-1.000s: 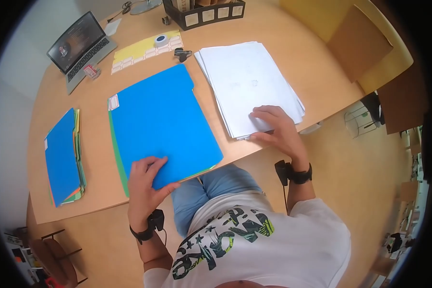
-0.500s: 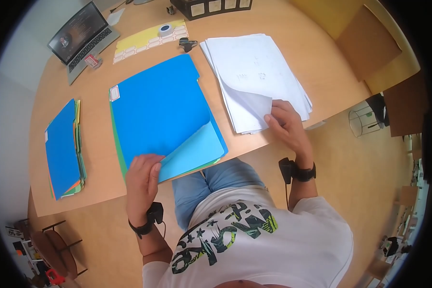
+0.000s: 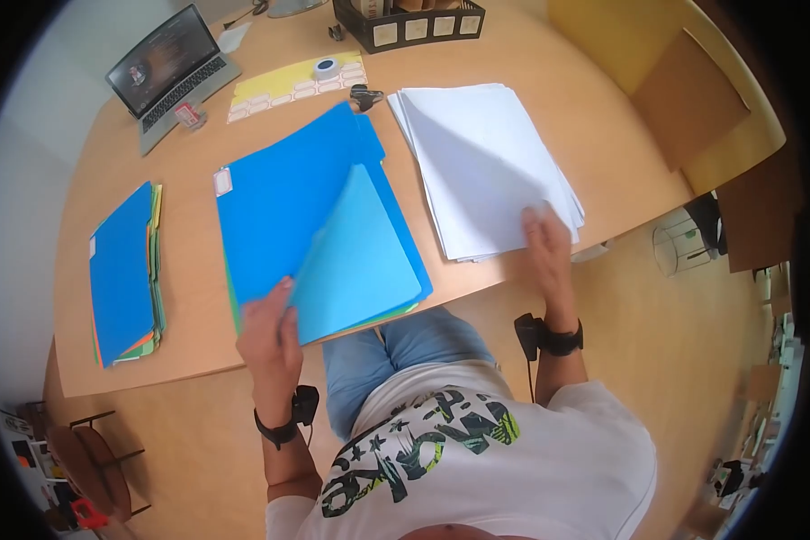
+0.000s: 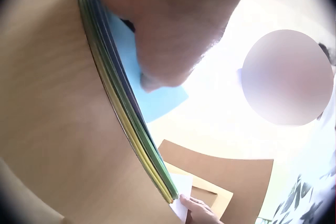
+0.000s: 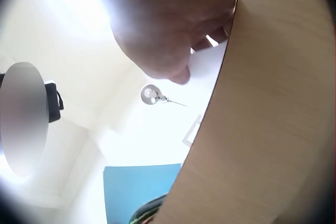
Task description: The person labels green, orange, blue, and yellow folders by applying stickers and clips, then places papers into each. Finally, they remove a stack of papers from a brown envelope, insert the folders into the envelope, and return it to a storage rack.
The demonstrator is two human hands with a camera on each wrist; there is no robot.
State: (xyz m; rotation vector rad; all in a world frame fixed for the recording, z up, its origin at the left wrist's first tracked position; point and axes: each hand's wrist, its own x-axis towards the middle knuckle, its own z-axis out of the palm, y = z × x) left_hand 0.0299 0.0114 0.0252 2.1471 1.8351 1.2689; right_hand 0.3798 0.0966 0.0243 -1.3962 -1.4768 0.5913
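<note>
Folder (image 3: pixel 270 198), blue, sits part-raised on its pile, pale face showing, because my left hand (image 3: pixel 273 340) pinches its near edge. My right hand (image 3: pixel 551 252) pinches a white sheet (image 3: pixel 468 144) near its corner; other fingers' spread unclear.

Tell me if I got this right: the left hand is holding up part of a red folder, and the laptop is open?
Not quite: the head view shows that the left hand is holding up part of a blue folder, not red. The laptop is open.
</note>
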